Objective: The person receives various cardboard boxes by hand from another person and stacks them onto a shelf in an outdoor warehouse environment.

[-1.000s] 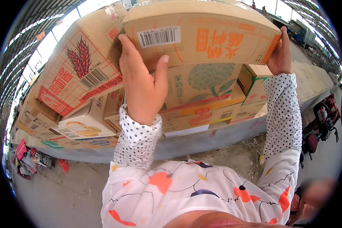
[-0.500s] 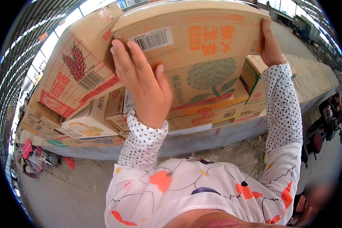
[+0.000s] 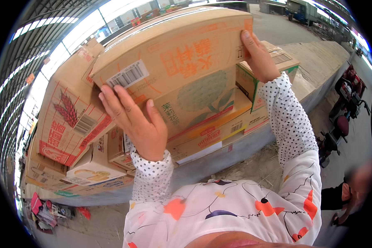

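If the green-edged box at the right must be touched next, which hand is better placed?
Probably the right hand: it rests at the right end of the upper carton, close to the green-edged box. The left hand is at the carton's opposite end.

Long tan cardboard carton point(image 3: 182, 47) between left hand point(image 3: 138, 128) and right hand point(image 3: 260, 58): white rectangular barcode label point(image 3: 127, 73) just above the left fingertips, large inverted orange characters point(image 3: 188, 58) between the hands. Tan cardboard carton with green flower-head picture point(image 3: 204, 99), directly below the held one: column of green characters point(image 3: 170, 113) beside the left thumb. Tan cardboard carton with red wheat-ear picture point(image 3: 68, 111), left of the left hand: red characters point(image 3: 53, 134), black-and-white barcode point(image 3: 84, 125).
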Action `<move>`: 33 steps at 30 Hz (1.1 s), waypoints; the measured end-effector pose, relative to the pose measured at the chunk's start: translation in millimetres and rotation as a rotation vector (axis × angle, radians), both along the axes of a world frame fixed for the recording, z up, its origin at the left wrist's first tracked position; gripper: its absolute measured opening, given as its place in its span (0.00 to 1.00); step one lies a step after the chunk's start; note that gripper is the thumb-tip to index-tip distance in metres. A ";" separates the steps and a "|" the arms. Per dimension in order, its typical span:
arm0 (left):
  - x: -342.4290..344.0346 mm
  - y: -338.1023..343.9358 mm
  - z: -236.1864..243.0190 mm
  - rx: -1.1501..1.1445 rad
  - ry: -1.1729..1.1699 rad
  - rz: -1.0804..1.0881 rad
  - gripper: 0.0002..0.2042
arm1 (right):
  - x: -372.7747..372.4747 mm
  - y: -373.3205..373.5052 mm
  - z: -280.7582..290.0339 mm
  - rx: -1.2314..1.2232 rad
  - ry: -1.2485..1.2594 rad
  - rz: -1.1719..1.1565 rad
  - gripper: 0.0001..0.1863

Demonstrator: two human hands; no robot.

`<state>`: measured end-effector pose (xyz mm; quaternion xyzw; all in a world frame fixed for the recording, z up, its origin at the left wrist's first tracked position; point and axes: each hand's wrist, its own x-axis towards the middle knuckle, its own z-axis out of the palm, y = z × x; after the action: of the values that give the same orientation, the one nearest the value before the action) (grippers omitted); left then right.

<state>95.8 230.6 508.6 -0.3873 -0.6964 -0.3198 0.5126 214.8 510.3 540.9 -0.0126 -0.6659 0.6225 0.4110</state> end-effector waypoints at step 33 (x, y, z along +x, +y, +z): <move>96.1 74.2 -76.9 -0.193 -0.162 -1.138 0.24 | 267.4 -174.1 -248.7 -0.484 -0.330 -0.925 0.18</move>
<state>191.9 304.7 431.7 -0.7197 -0.4417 -0.5087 0.1678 482.2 336.3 292.2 -0.4956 -0.4844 0.5021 0.5173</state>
